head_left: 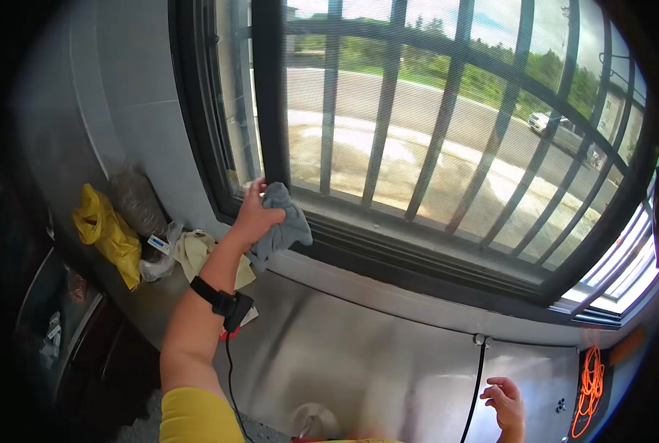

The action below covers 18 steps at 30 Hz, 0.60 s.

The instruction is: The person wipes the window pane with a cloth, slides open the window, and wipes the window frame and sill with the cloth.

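My left hand (pixel 255 218) is closed on a grey cloth (pixel 283 226) at the lower left corner of the window, beside the dark upright of the window frame (pixel 272 111). Part of the cloth hangs down over the sill. A black strap with a small box and a cable is around my left wrist. Low on the right, my right hand (pixel 503 402) is above the metal surface (pixel 388 354), its fingers apart and slightly curled, with nothing in them.
Left of my arm lie a yellow bag (pixel 109 232), a clear plastic bag (pixel 159 262) and a pale cloth (pixel 195 251). Bars (pixel 440 133) cross outside the window. An orange cord (pixel 589 387) hangs at the far right.
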Motion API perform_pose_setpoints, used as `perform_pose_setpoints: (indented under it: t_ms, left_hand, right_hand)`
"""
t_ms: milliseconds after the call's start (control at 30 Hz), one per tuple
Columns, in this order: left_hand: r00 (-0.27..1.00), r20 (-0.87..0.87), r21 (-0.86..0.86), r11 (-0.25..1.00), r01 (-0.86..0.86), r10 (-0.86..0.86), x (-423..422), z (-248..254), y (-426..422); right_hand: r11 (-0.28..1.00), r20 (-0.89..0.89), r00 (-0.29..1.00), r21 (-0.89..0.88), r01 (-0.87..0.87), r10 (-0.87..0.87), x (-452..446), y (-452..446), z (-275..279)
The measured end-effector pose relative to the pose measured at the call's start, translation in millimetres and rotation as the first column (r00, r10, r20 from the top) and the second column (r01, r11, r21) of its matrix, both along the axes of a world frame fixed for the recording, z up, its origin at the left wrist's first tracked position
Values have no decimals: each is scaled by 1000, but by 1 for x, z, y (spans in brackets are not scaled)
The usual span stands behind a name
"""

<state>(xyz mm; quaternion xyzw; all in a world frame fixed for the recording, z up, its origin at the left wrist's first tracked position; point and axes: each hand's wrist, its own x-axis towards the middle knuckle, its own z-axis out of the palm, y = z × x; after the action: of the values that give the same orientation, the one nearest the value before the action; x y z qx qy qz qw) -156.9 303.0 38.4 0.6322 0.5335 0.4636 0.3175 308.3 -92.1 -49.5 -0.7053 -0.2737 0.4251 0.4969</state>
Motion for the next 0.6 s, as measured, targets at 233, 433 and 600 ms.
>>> perform_pose_setpoints:
  t_ms: [233,433,600]
  left_hand:
    - [951,113,178,936,-304,288,-55,2,51]
    - [901,49,210,878,-430,430,-140,-16,112]
    - [955,48,486,829,-277,291,-49,-1,71]
  right_hand:
    - [1000,47,999,-1,20,-20,8,-10,7]
    - [998,64,996,-17,66,-65,19,-21,-4]
    - [996,80,993,8,-84,83,8,-5,7]
